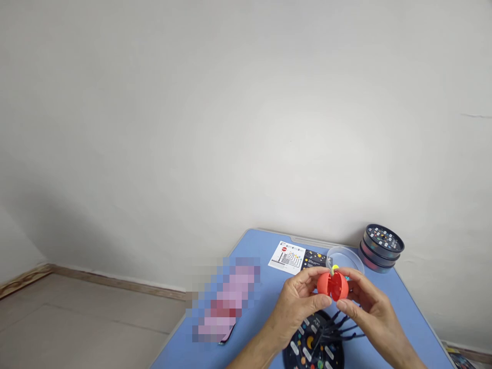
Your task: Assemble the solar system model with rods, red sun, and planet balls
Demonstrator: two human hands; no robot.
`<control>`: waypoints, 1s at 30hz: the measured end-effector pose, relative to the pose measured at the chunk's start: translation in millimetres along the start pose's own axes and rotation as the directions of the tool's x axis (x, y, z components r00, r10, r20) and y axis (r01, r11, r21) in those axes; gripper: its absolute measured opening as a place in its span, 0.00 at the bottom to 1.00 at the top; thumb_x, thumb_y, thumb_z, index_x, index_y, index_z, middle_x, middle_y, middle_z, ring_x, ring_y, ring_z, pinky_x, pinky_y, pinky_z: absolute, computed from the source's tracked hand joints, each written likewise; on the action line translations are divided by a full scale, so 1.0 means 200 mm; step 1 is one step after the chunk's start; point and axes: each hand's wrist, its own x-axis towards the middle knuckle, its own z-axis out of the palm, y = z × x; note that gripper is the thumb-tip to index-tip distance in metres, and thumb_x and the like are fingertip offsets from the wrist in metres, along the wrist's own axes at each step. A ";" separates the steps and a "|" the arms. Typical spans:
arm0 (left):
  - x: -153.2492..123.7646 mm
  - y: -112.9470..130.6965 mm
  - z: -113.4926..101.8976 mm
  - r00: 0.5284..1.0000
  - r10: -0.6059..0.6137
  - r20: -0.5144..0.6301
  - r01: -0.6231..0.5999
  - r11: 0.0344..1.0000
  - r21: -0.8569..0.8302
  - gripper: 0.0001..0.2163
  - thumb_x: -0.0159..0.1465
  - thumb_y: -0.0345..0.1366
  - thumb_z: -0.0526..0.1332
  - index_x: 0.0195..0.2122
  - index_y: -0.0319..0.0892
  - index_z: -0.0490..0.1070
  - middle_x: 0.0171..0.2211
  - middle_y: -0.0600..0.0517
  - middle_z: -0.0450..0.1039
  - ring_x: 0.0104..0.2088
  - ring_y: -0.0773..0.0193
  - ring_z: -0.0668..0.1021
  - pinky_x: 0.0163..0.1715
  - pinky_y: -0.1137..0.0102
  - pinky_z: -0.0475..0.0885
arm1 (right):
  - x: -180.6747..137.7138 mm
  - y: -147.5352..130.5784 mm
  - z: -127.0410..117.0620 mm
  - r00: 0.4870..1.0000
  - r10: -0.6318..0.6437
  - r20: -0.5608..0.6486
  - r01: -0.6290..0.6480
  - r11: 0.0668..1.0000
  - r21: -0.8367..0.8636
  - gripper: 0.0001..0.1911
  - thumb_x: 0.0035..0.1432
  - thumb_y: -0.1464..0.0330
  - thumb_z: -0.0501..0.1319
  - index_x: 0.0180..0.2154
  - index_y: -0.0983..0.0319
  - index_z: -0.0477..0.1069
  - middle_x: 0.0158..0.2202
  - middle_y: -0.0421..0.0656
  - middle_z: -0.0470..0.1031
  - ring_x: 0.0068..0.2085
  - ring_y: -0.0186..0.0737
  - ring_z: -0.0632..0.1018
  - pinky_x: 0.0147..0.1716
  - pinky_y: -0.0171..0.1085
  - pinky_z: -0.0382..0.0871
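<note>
Two red hollow half-shells of a ball are held up over the table, a narrow gap between them. My left hand (290,305) pinches the left red half-shell (323,283) between thumb and fingers. On the other side, my right hand (372,307) grips the right red half-shell (341,287), whose hollow inside shows. Something small and pale green shows at the top of the gap; I cannot make out what it is. Below the hands is a black round base (294,353) printed with planets, with several thin black arms (340,333) reaching out to the right.
Behind the hands, a clear round dish (355,259) holds small coloured pieces, one a yellow ball (335,267). A printed instruction sheet (286,258) lies beside it. Dark round cases (382,248) stand at the back right of the blue table (265,246). A blurred pink object (230,297) lies left.
</note>
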 end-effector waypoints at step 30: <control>0.00 0.00 -0.01 0.999 0.006 0.053 -0.004 0.999 -0.039 0.22 0.47 0.32 0.76 0.44 0.42 0.77 0.41 0.48 0.78 0.44 0.58 0.76 0.46 0.67 0.67 | 0.01 0.04 -0.04 0.998 0.038 0.050 -0.043 0.995 0.094 0.25 0.55 0.61 0.68 0.54 0.53 0.71 0.52 0.45 0.77 0.51 0.48 0.78 0.50 0.43 0.74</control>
